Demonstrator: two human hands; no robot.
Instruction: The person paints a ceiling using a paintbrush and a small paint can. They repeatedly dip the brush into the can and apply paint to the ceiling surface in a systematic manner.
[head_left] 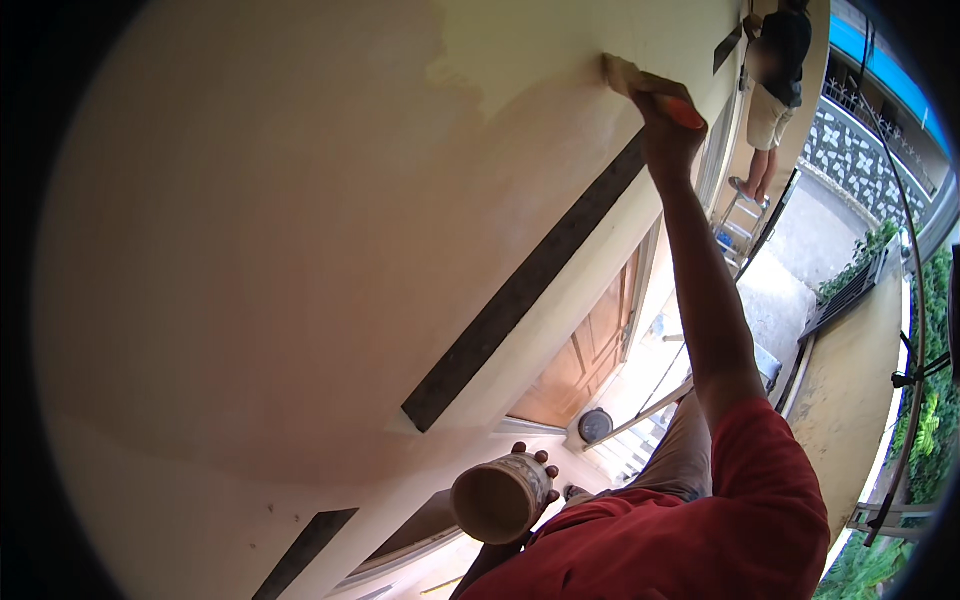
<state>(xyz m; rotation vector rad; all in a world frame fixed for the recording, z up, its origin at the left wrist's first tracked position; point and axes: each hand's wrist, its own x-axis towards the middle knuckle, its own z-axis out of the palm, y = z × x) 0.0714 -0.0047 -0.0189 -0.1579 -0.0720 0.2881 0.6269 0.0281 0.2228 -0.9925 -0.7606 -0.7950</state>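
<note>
My right hand [672,130] is raised high, closed on a paintbrush [622,72] with an orange-red part on its handle. The bristles touch the pale cream wall [240,240], beside a lighter painted patch at the top and just above a long dark recessed strip [520,280]. Low in the view, my left hand [535,470] is wrapped round a paint pot [492,500], its fingertips showing over the side. The pot is tilted toward the camera, and what is inside is pale and hard to make out.
A co-worker [780,70] stands on a metal ladder [740,222] farther along the wall. Below are a wooden door [585,355], a round dark container [595,425] and a walkway [790,280]. A cable [915,230], railing [840,310] and plants [930,400] run along the right.
</note>
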